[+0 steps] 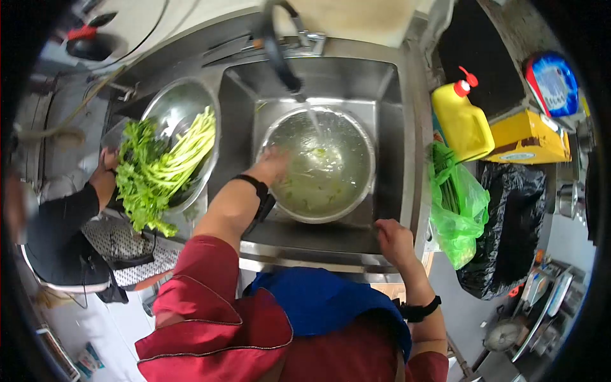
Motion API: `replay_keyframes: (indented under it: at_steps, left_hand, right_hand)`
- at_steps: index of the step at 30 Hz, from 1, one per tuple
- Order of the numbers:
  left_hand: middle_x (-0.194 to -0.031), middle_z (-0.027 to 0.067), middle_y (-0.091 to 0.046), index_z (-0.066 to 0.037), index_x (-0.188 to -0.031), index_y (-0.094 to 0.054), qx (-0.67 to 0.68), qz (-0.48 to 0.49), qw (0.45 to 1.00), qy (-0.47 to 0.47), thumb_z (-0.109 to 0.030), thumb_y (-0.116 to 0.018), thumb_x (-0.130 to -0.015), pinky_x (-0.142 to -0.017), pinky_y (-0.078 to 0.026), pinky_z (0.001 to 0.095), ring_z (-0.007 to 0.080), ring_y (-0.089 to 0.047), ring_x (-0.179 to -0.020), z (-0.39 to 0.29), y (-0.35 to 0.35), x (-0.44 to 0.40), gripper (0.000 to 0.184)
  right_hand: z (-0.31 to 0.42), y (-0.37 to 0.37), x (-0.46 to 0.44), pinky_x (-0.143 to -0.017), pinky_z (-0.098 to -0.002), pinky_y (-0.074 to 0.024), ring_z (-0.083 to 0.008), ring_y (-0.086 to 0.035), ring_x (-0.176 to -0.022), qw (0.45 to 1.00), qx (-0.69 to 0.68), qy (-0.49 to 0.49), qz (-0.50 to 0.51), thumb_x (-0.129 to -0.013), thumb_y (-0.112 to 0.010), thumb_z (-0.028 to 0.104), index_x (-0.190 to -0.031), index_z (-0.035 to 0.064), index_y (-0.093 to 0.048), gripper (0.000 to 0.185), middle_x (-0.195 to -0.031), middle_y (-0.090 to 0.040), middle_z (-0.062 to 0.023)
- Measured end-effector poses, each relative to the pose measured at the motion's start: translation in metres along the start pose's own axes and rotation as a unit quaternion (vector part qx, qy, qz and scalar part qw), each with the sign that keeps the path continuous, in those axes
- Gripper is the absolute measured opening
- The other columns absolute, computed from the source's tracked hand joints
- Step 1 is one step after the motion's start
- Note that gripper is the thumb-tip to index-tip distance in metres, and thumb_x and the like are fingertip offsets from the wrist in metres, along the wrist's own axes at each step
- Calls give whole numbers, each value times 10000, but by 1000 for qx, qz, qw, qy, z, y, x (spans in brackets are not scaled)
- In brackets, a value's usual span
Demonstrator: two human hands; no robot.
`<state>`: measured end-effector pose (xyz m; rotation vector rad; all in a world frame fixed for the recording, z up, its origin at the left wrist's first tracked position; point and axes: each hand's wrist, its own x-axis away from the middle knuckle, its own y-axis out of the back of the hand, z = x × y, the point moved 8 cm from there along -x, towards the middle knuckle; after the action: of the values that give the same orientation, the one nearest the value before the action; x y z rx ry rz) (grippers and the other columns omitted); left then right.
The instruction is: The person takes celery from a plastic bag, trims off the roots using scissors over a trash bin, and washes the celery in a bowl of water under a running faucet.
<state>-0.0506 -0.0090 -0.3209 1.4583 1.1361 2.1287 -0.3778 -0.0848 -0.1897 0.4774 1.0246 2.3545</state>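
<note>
A round metal basin (313, 221) stands in the sink (389, 165), filled with cloudy water (324, 181) in which small green bits float. Water runs into it from the black faucet (280, 57). My left hand (275, 164) is at the basin's left rim, its fingers smeared by motion, so its grip is unclear. At the sink's front right corner, my right hand (394, 240) has its fingers curled over the sink edge. Left of the sink, another metal bowl (178, 102) holds leafy green celery (178, 149), with leaves hanging over its side.
Another person's hand (105, 167) is close to the celery bowl. Right of the sink are a yellow jug with a red pump (463, 121), a green plastic bag (459, 207), a yellow box (525, 137) and a black bin liner (506, 229). A knife (226, 54) lies behind the sink.
</note>
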Motion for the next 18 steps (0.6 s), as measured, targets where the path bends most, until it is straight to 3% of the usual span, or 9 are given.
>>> replay_keyframes:
  at_steps: [3, 4, 6, 8, 9, 11, 13, 16, 18]
  left_hand:
    - [-1379, 171, -280, -157, -1328, -328, -14, 114, 993, 2, -179, -608, -699, -1021, -137, 549, 299, -204, -1295, -9, -33, 12, 689]
    - [-1154, 166, -456, -120, -1279, -380, -17, 85, 996, -25, -160, -634, -685, -967, -234, 520, 311, -391, -1123, -15, -50, 6, 647]
    - [-929, 160, -632, -84, -1229, -433, -23, 61, 997, -50, -142, -659, -670, -913, -332, 490, 323, -578, -950, -26, -69, -8, 606]
    - [-867, 188, -624, -40, -1084, -541, 41, 163, 978, -122, -171, -616, -716, -799, -427, 450, 361, -580, -884, -41, -95, -14, 398]
    - [-867, 188, -624, -40, -1084, -541, 37, 169, 978, -120, -171, -616, -716, -799, -427, 450, 361, -580, -884, -42, -81, -10, 398]
    - [-854, 223, -606, -9, -961, -583, 204, -6, 979, -25, -208, -558, -765, -710, -465, 432, 393, -570, -832, -24, -13, -8, 281]
    - [-947, 231, -584, -25, -951, -580, 345, -79, 935, -19, -252, -527, -806, -765, -443, 445, 398, -542, -904, -19, 35, -5, 275]
    - [-1062, 222, -548, -52, -981, -586, 349, -134, 923, -88, -299, -508, -837, -826, -421, 426, 374, -513, -997, -28, 46, -27, 296]
    - [-1090, 211, -537, -38, -1019, -573, 384, -84, 912, -114, -277, -511, -842, -861, -404, 409, 343, -501, -1034, -58, 0, -52, 305]
  right_hand:
    - [-1, 10, 6, -602, -402, -484, -334, -581, -695, 998, -58, 17, -18, -694, -549, 31, -917, 66, -573, 228, -803, -588, -140]
    - [1, 11, 4, -595, -397, -486, -332, -581, -691, 996, -77, 41, -21, -675, -560, 16, -922, 63, -570, 252, -800, -587, -138]
    - [-1, 10, 1, -584, -391, -485, -326, -579, -677, 995, -82, 59, -25, -646, -574, -3, -923, 59, -566, 284, -797, -585, -133]
    - [-1, 9, -3, -567, -393, -482, -314, -580, -671, 996, -64, 58, -3, -635, -578, 0, -916, 59, -566, 287, -785, -585, -127]
    - [-3, 10, -4, -567, -393, -482, -314, -580, -671, 996, -72, 55, -3, -635, -578, 0, -916, 59, -566, 287, -785, -585, -127]
    - [-4, 10, -7, -552, -393, -481, -307, -582, -659, 996, -57, 64, 6, -638, -577, -2, -911, 63, -565, 281, -778, -582, -123]
    - [-10, 10, -9, -548, -391, -481, -307, -581, -652, 995, -75, 67, -11, -639, -578, -2, -909, 63, -564, 279, -777, -580, -122]
    - [-12, 12, -12, -544, -391, -481, -309, -579, -639, 993, -95, 63, -29, -643, -575, -2, -907, 60, -562, 271, -777, -577, -121]
    - [-11, 12, -13, -544, -391, -480, -312, -578, -632, 993, -97, 57, -31, -647, -573, -3, -905, 58, -561, 265, -778, -575, -121]
